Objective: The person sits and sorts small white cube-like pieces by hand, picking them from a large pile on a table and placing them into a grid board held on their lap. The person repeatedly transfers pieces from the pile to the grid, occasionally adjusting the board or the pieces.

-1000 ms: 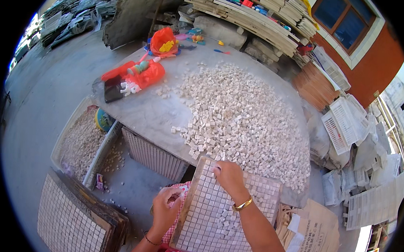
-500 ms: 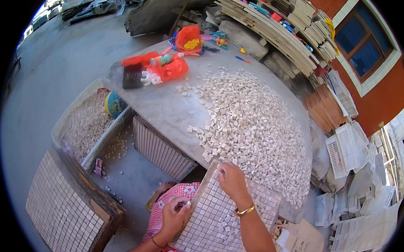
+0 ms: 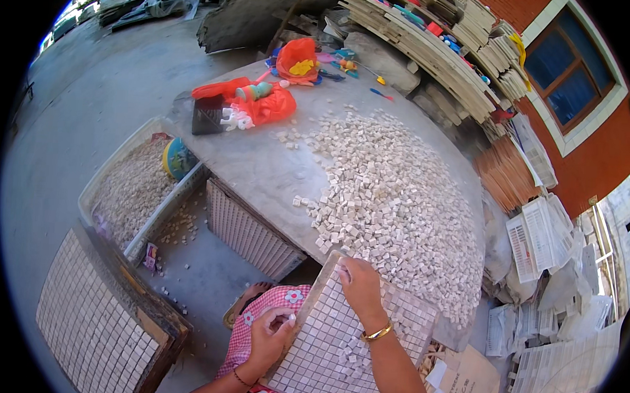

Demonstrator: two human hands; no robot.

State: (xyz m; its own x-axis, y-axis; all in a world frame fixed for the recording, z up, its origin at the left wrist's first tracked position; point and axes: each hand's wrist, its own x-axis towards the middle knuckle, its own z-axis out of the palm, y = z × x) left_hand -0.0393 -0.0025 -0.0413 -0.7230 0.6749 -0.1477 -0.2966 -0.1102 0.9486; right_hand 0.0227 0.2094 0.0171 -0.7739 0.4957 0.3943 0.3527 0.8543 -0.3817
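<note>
Barely anything's changed: right hand is still at the tray's far-left corner, can't tell its grip; left hand seems to pinch a cube beside the tray. Same corner's getting worked.

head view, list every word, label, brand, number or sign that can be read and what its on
Brown paper packaging, lower right: dark printed lettering, not copied out here; some too small or blurred.
Small purplish packet on the floor: any print too small to read.
Tiled tray: no lettering visible.
</note>
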